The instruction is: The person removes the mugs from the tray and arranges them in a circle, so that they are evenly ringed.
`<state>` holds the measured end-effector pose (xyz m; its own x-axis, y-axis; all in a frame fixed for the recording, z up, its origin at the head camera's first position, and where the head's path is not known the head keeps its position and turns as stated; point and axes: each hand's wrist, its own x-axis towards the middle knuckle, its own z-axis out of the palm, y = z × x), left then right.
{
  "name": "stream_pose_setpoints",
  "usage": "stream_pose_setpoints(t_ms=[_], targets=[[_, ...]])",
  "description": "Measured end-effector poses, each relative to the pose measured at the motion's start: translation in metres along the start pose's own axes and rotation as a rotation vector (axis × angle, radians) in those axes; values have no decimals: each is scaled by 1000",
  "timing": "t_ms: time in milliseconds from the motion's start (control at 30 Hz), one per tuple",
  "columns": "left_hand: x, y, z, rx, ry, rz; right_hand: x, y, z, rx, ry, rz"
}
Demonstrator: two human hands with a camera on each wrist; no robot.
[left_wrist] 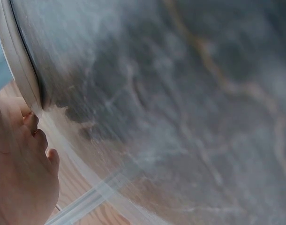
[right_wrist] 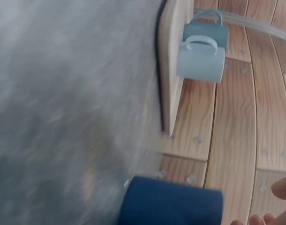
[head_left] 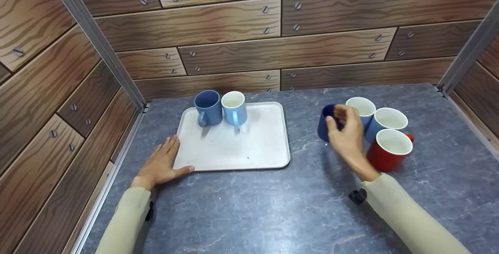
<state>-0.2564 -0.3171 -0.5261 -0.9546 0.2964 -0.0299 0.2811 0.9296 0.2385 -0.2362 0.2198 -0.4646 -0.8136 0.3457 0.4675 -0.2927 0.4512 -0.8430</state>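
Observation:
My left hand [head_left: 161, 164] lies with straight fingers at the near left corner of a white tray [head_left: 230, 152], thumb along its front edge. In the left wrist view, that hand [left_wrist: 23, 173] shows beside the tray's rim [left_wrist: 21, 56]. At the right, my right hand [head_left: 349, 137] hovers over a navy mug [head_left: 323, 131], fingers loosely bent above its rim. The right wrist view shows a gap between the fingertips [right_wrist: 282, 187] and the navy mug [right_wrist: 173, 201]. A blue mug [head_left: 212, 111] and a light blue mug [head_left: 238, 116] stand at the tray's back left.
Right of the navy mug, two blue mugs with white insides [head_left: 364, 111] [head_left: 374, 129] and a red mug [head_left: 384, 156] stand close together. Wood-patterned walls [head_left: 234, 31] enclose the grey marbled table [head_left: 249, 211] at the back and sides.

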Motion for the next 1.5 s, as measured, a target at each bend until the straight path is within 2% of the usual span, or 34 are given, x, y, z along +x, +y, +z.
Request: stream_pose_setpoints(t_ms=[200,500,800,1000,1167,1500], targets=[[1,0,1,7,-8,-8,6,-16,37,43,-95,-22],[1,-3,1,10,1,-5,15,-37,106,94,-283,46],[-4,-6,0,11,33,2,5,-44,173,98,-424,80],[0,-3,1,12,14,17,-2,-42,202,55,-465,109],[-1,-4,-1,22,24,15,-6,-43,218,23,-490,117],[1,-2,2,15,31,22,-12,-37,236,120,-432,245]])
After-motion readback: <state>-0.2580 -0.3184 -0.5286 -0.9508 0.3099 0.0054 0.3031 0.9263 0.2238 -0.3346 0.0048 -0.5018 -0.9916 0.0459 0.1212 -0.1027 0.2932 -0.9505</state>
